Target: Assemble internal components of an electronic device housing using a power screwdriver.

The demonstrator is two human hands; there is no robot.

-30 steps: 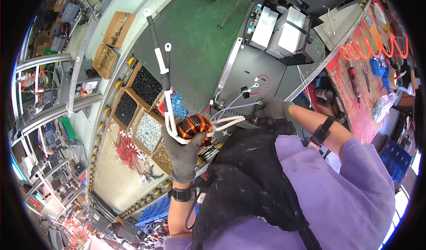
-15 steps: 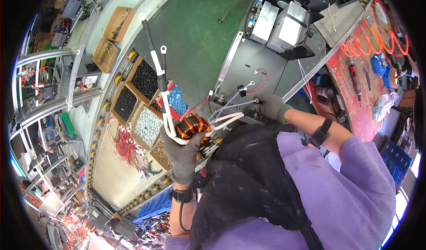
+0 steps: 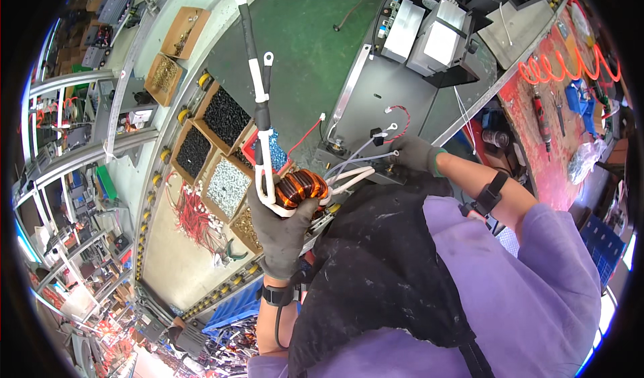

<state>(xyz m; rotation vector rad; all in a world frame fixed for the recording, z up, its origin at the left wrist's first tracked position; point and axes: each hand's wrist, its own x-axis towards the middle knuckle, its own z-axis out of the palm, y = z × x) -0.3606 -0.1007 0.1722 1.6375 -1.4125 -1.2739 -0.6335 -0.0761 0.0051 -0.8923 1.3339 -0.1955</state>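
Above the bench's near edge, copper coil (image 3: 302, 188): it is sitting in the left hand, between the parts trays (image 3: 212, 151) and the grey chassis (image 3: 410, 91).
Left hand (image 3: 278, 234): the gloved fingers are clamping round the ring, the thumb lying along its near side.
Right hand (image 3: 417, 156): it is resting beside a thin wire's ring lug (image 3: 395, 153); the fingertips are blending into dark parts, so I cannot tell whether they are gripping anything.
White leads (image 3: 257, 83): two are standing up from the coil, looking stiff and springy, probably levering the ring round if pulled.
Coil weight: likely heavy for its size, the hard, glossy windings perhaps slipping under a glove and scratching easily.
Best hold: the palm supporting the ring body, the leads hanging free of strain.
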